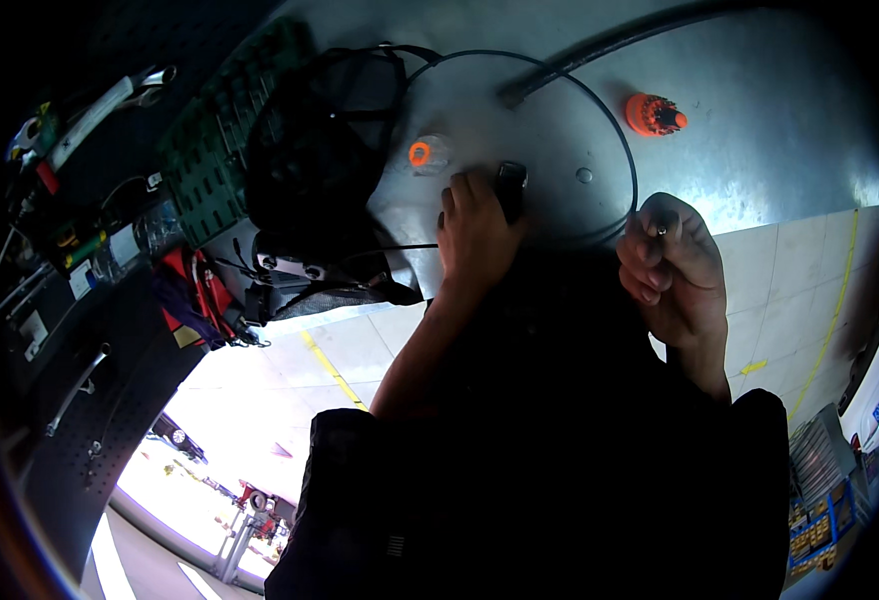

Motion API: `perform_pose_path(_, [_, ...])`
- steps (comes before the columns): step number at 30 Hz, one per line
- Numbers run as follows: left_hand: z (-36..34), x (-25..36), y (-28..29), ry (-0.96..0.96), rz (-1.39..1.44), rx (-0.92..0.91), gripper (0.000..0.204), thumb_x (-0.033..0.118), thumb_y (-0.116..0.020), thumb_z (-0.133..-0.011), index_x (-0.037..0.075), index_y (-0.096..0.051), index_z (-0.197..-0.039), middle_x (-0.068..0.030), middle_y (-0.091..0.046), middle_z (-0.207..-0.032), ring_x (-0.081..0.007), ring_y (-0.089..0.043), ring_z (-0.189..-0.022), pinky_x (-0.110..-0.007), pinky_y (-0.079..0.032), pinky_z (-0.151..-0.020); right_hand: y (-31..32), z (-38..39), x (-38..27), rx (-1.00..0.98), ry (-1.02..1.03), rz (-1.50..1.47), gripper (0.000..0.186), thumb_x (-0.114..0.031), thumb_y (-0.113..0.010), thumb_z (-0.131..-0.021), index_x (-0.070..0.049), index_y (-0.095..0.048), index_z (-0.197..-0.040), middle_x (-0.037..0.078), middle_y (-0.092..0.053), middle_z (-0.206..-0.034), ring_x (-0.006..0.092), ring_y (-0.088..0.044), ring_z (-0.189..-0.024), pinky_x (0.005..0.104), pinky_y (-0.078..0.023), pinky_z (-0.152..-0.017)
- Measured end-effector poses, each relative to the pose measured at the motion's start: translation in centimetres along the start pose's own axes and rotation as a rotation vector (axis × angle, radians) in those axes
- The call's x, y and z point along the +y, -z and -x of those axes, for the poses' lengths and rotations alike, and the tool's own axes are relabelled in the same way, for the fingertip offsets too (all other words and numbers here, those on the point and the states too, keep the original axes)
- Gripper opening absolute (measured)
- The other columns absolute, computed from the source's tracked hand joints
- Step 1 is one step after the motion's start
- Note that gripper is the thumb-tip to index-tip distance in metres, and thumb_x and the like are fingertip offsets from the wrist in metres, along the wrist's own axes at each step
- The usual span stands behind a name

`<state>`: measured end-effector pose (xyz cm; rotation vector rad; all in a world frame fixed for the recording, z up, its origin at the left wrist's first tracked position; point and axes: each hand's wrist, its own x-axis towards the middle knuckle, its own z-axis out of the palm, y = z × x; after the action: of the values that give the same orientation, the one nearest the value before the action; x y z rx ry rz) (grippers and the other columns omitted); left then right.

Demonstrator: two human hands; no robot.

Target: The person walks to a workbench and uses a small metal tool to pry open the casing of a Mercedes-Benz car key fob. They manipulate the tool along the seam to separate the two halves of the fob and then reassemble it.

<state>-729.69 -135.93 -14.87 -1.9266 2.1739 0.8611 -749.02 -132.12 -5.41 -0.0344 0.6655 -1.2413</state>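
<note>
Loosely round — thin black cable (636, 180), curled right fingers (641, 252), smooth metal tabletop (760, 140).

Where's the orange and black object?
In the head view, the orange object sits upper right on the grey table, just right of the black cable loop.

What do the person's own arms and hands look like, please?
The left hand and right hand are both ungloved, and the forearms are bare. The clothing looks black, with a small pale mark low on its left side.
</note>
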Motion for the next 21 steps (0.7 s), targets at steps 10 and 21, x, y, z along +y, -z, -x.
perform_pose_path(10, [-0.4, 1.0, -0.8, 0.051, -0.005, 0.002, 0.053, 0.029, -0.074, -0.076, -0.003, -0.047, -0.108, -0.0202, -0.051, -0.109, -0.0376, -0.054, -0.107, -0.047, -0.052, -0.083, 0.7, 0.4, -1.1, -0.022, 0.031, 0.054, 0.028, -0.024, -0.060, -0.094, 0.002, -0.059, -0.086, 0.008, -0.061, -0.069, 0.0078, -0.052, -0.052, 0.0212, -0.045, -0.044])
perform_pose_path(21, [0.4, 0.6, 3.7, 0.237, 0.608, -0.203, 0.050, 0.014, -0.073, -0.076, -0.002, -0.042, -0.112, -0.0255, -0.060, -0.104, -0.0381, -0.060, -0.103, -0.043, -0.050, -0.083, -0.6, 0.1, -1.5, -0.095, 0.008, 0.081, 0.025, -0.024, -0.058, -0.095, 0.002, -0.059, -0.092, 0.009, -0.064, -0.073, 0.0062, -0.051, -0.053, 0.0200, -0.045, -0.045])
